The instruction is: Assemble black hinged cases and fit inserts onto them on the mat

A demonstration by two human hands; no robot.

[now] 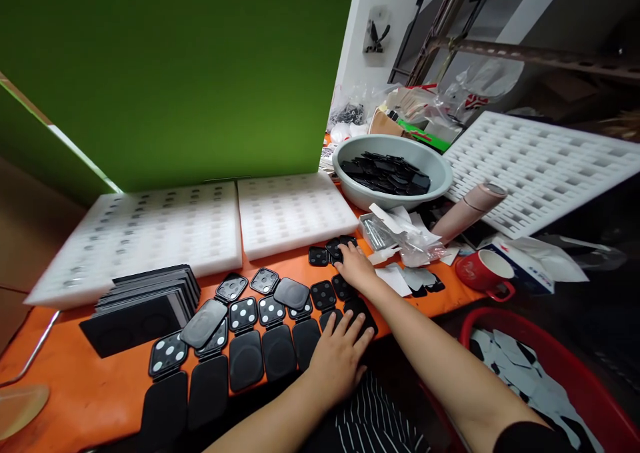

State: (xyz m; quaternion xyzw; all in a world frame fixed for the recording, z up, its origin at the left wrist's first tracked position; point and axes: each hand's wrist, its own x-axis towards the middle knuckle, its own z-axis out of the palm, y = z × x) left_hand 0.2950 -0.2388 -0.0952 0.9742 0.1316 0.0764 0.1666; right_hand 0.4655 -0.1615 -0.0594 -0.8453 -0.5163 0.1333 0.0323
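Note:
On the orange table, several black hinged cases lie unfolded in a row, such as the black case with white dots (169, 354) at the left. My left hand (340, 354) rests over the right end of this row with its fingers spread, touching the cases below. Farther back, my right hand (356, 267) has its thumb and fingers at the edge of a small black case (334, 249); its fingertips partly cover the case. Beside that lies another small black case (318, 256). Loose dark flat plates (291, 294) lie across some of the open cases.
White foam trays (295, 216) stand behind the cases. At left is a stack of black cases (145, 306). A grey basin (390, 196) holds black pieces. Right are a pink flask (465, 213), a red mug (480, 271) and a red tub (575, 366). A green panel (200, 73) rises behind.

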